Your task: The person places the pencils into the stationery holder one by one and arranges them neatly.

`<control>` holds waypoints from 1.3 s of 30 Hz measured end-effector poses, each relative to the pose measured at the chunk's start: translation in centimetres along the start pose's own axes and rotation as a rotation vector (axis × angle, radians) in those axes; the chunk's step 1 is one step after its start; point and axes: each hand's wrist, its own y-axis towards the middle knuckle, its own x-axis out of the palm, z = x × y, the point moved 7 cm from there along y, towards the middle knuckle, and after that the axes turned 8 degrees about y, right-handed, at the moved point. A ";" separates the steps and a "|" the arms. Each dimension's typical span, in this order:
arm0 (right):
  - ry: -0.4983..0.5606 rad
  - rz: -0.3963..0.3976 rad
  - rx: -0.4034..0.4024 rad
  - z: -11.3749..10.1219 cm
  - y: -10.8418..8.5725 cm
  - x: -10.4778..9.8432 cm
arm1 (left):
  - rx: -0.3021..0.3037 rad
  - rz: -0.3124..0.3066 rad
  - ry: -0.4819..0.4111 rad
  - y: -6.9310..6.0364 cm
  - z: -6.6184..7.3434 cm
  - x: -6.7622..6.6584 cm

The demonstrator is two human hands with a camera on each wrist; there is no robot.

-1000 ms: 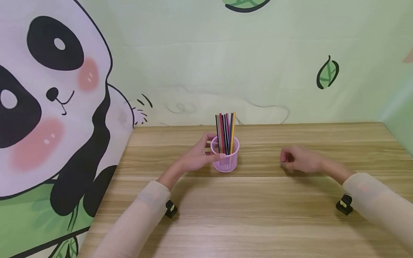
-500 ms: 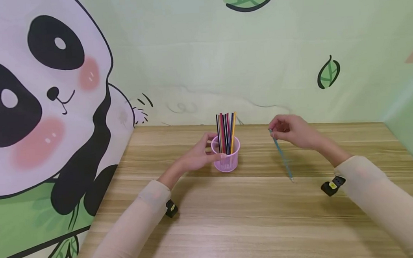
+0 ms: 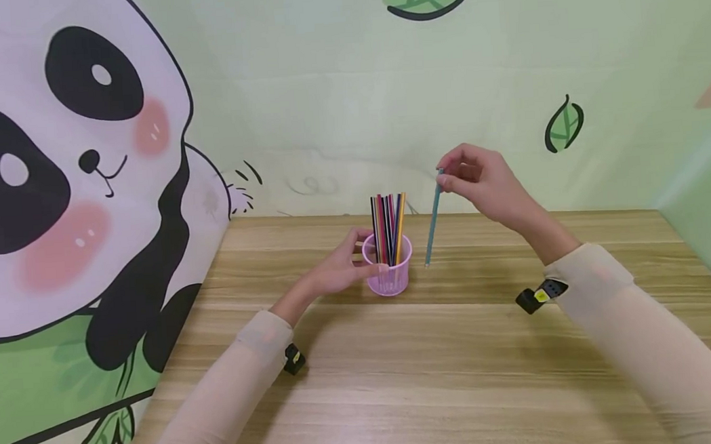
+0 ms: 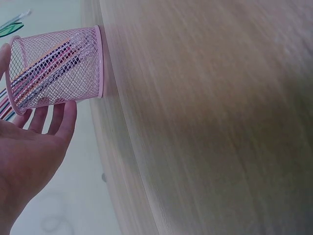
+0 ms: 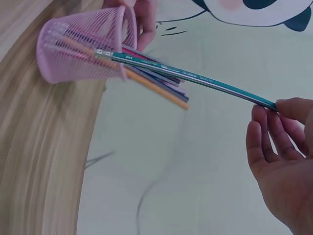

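Observation:
A pink mesh pen holder (image 3: 388, 284) stands on the wooden table with several coloured pencils (image 3: 389, 227) upright inside it. My left hand (image 3: 342, 267) grips the holder from its left side, thumb at the front of the rim and fingers behind; the left wrist view shows the fingers curled against the mesh (image 4: 58, 73). To the right of the holder, my right hand (image 3: 475, 181) pinches a teal pencil (image 3: 433, 220) at its upper end. The pencil hangs nearly upright in the air, its eraser end (image 5: 103, 53) downward, apart from the holder.
The wooden table (image 3: 377, 383) spans the space under both arms. Behind it rises a pale green wall (image 3: 324, 102) with a painted panda at the left and leaves. A small black camera unit (image 3: 540, 295) sits at the right wrist, another (image 3: 293, 358) at the left.
My right hand has lifted the teal pencil off the table and carried it up and left toward the pen holder. My left hand and the holder have stayed in place.

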 end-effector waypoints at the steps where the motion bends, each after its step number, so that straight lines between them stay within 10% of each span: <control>1: 0.020 0.013 -0.012 -0.3 0.2 0.2 | 0.001 -0.001 0.000 0.0 0.1 0.0; 9: 0.164 0.103 -0.074 -0.9 1.5 2.0 | -0.002 -0.001 -0.004 -0.1 0.3 0.0; 39: -0.048 -0.090 0.047 3.7 1.8 9.8 | 0.000 0.001 -0.014 0.0 -0.2 0.1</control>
